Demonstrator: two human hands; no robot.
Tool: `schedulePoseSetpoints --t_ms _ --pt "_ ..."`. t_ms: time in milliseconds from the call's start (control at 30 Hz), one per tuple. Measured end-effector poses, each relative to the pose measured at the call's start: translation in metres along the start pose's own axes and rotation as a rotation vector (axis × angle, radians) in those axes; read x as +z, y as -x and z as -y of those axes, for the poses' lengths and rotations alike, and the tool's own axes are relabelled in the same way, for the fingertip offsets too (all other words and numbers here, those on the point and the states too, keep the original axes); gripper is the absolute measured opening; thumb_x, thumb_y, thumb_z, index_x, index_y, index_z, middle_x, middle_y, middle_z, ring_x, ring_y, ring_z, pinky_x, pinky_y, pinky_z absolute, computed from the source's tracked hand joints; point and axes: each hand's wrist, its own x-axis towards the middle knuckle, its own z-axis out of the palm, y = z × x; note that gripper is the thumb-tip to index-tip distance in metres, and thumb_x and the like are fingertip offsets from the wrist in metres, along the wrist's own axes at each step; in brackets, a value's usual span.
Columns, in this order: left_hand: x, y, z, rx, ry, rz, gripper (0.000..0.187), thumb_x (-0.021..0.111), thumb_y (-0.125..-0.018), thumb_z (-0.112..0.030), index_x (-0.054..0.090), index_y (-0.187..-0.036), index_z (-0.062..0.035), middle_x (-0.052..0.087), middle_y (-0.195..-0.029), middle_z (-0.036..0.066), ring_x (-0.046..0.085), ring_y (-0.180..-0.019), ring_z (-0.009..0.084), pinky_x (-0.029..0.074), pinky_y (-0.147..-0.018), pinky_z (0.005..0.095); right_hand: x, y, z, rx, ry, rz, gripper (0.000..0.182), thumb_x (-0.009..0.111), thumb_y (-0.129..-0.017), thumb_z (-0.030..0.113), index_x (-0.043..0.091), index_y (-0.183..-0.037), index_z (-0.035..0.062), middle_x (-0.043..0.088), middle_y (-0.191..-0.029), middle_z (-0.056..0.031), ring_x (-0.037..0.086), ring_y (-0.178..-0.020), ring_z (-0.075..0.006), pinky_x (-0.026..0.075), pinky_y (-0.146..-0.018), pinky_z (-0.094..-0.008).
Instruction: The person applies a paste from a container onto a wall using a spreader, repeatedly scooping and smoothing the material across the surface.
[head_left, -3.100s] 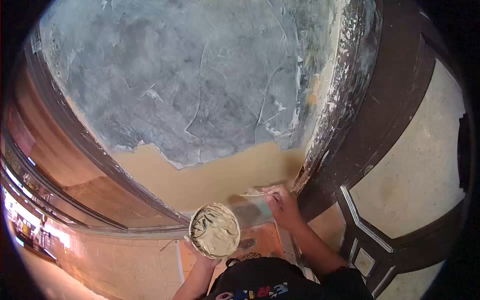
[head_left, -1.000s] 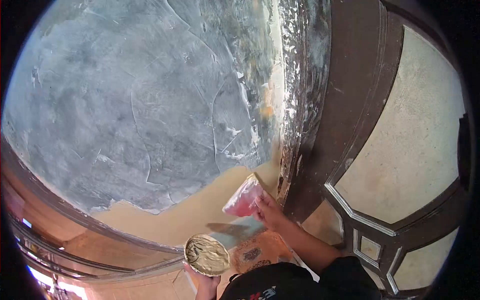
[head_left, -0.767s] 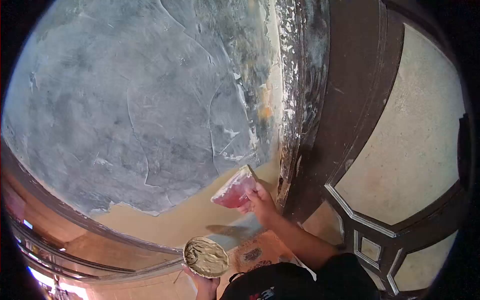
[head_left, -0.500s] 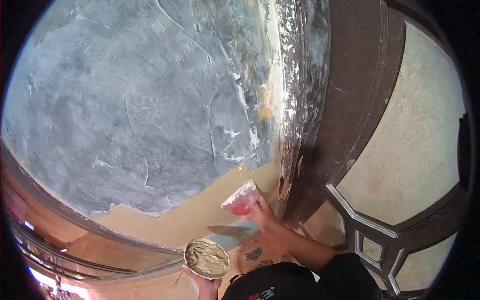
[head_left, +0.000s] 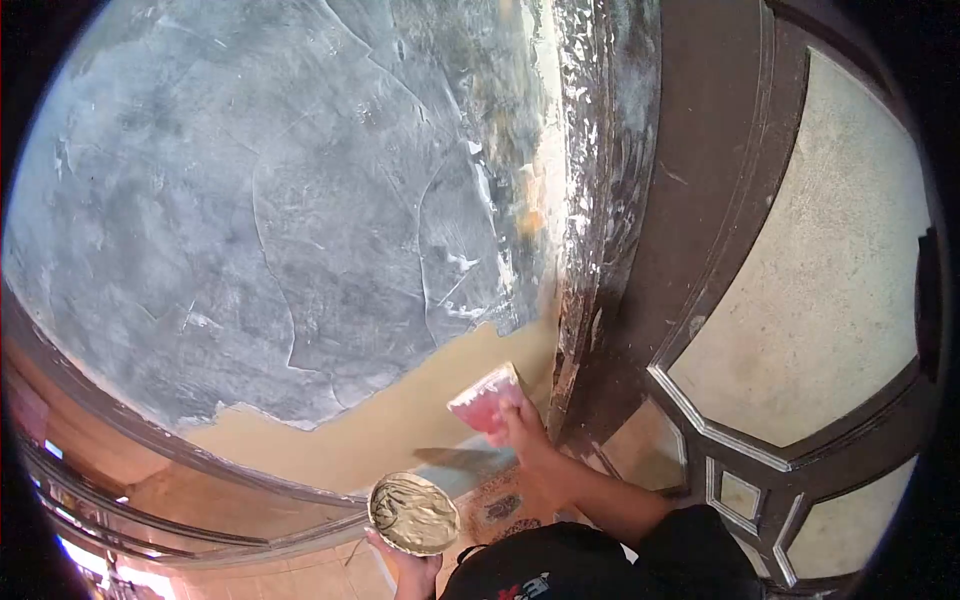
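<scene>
My right hand [head_left: 518, 425] grips a pink putty spreader [head_left: 487, 402], its broad edge coated with whitish putty. The blade is at the beige band [head_left: 400, 405] low on the wall; whether it touches is hard to tell. My left hand [head_left: 412, 568] holds a round tub of putty [head_left: 414, 514] from below, and cream-coloured paste with ridges fills it. Above the band, the wall is covered by a mottled blue-grey coat [head_left: 330, 200] with raised trowel lines and a ragged lower edge.
To the right stands a dark brown wooden door [head_left: 700, 200] with pale panels [head_left: 800, 260]. Its worn frame [head_left: 590, 180], spattered with white, borders the wall. Curving rails [head_left: 130, 520] lie at lower left. A speckled brown patch [head_left: 505, 505] shows below the band.
The spreader has shifted very slightly, and its edge now sits more clearly below the grey coat's lower edge. My left hand and the tub have stayed almost still.
</scene>
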Motion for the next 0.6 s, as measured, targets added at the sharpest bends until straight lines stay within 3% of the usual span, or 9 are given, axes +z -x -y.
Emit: schedulePoseSetpoints --t_ms 133,200,267,400,467,533,600 --pt "-0.005 0.0 0.0 0.034 -0.034 0.018 0.08 0.035 -0.077 -0.073 0.036 -0.132 -0.0147 0.043 -0.13 0.008 0.045 -0.116 0.0286 0.039 -0.097 0.0452 0.0 0.009 0.007 0.12 0.029 0.027 0.038 0.048 -0.091 0.029 0.037 -0.119 0.0058 0.051 -0.099 -0.011 0.059 -0.056 -0.0187 0.054 -0.05 -0.0299" --pt "-0.004 0.001 -0.001 0.015 -0.026 0.007 0.08 0.036 -0.077 -0.073 0.036 -0.132 -0.0146 0.043 -0.13 0.008 0.045 -0.116 0.0287 0.039 -0.097 0.0451 0.022 0.005 0.036 -0.168 -0.029 0.106 0.038 0.048 -0.092 0.029 0.037 -0.117 0.0034 0.052 -0.096 -0.0103 0.061 -0.058 -0.0203 0.053 -0.049 -0.0298" --pt "-0.006 0.0 0.003 0.003 -0.003 -0.003 0.081 0.036 -0.077 -0.074 0.036 -0.132 -0.0145 0.043 -0.13 0.008 0.045 -0.116 0.0287 0.039 -0.098 0.0449 0.03 -0.001 0.056 -0.156 0.065 0.109 0.039 0.048 -0.092 0.029 0.037 -0.116 0.0012 0.051 -0.098 -0.0115 0.061 -0.059 -0.0201 0.052 -0.049 -0.0289" --pt "-0.01 -0.002 0.005 -0.031 0.008 -0.014 0.083 0.034 -0.076 -0.075 0.036 -0.132 -0.0138 0.043 -0.131 0.009 0.045 -0.116 0.0287 0.039 -0.097 0.0443 0.007 -0.015 0.017 -0.03 0.01 0.023 0.038 0.048 -0.092 0.031 0.039 -0.115 0.0027 0.052 -0.095 -0.0108 0.059 -0.054 -0.0186 0.051 -0.045 -0.0283" --pt "-0.003 0.0 0.005 0.034 0.007 0.004 0.082 0.032 -0.077 -0.074 0.037 -0.131 -0.0136 0.044 -0.129 0.009 0.046 -0.115 0.0289 0.04 -0.096 0.0444 -0.009 -0.001 0.0 0.124 0.093 -0.056 0.034 0.048 -0.092 0.032 0.044 -0.114 0.0064 0.052 -0.086 -0.0068 0.057 -0.051 -0.0175 0.052 -0.048 -0.0291" --pt "-0.001 0.003 0.002 0.008 0.057 -0.039 0.079 0.03 -0.079 -0.073 0.038 -0.13 -0.0134 0.046 -0.128 0.009 0.047 -0.114 0.0288 0.04 -0.095 0.0444 -0.017 -0.001 -0.008 0.135 0.064 -0.019 0.036 0.048 -0.092 0.033 0.043 -0.116 0.0071 0.052 -0.089 -0.0074 0.059 -0.055 -0.018 0.053 -0.05 -0.0293" --pt "0.001 0.005 0.003 0.014 0.009 -0.073 0.078 0.029 -0.079 -0.072 0.039 -0.13 -0.0135 0.046 -0.127 0.009 0.047 -0.113 0.0292 0.041 -0.095 0.0448 0.0 0.002 0.014 -0.053 0.089 0.049 0.035 0.048 -0.092 0.032 0.042 -0.116 0.0075 0.053 -0.089 -0.0073 0.06 -0.057 -0.0186 0.053 -0.051 -0.0291"
